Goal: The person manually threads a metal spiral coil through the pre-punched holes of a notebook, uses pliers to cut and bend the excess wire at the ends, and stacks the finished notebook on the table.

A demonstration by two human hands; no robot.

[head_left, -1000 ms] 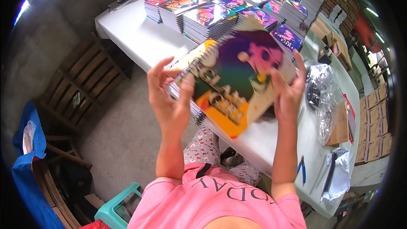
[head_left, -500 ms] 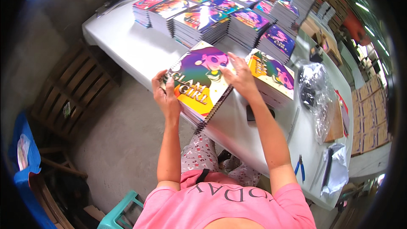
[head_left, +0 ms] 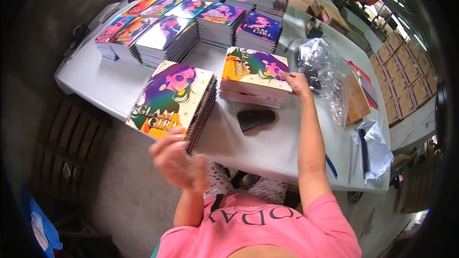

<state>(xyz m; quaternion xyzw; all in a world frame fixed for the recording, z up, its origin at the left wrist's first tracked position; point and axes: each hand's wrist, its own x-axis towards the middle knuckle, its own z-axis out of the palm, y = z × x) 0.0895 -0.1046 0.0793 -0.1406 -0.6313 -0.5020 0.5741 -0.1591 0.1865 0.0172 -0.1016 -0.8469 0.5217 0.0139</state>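
A stack of spiral-bound notebooks (head_left: 174, 88) with a colourful illustrated cover lies on the table's near left edge, its black coils toward the right. My left hand (head_left: 180, 160), blurred by motion, hovers at the stack's lower corner with fingers apart and nothing visible in it. To the right sits a second stack of notebooks (head_left: 253, 88), turned sideways, its page edges facing me. My right hand (head_left: 297, 83) grips the right end of its top notebook (head_left: 263, 67), thumb on the cover; the other fingers are partly hidden.
Several notebook stacks (head_left: 220, 14) stand in rows at the back of the white table (head_left: 86, 79). A dark object (head_left: 256, 118) lies near me. Rightward are clear plastic wrap (head_left: 330, 86), a brown board (head_left: 356, 98), a blue-handled tool (head_left: 331, 166) and crumpled white paper (head_left: 377, 150).
The left stack, held in both hands before, now rests on the table. My left hand has drawn back toward me; my right hand has moved onto the other stack. The view has shifted.
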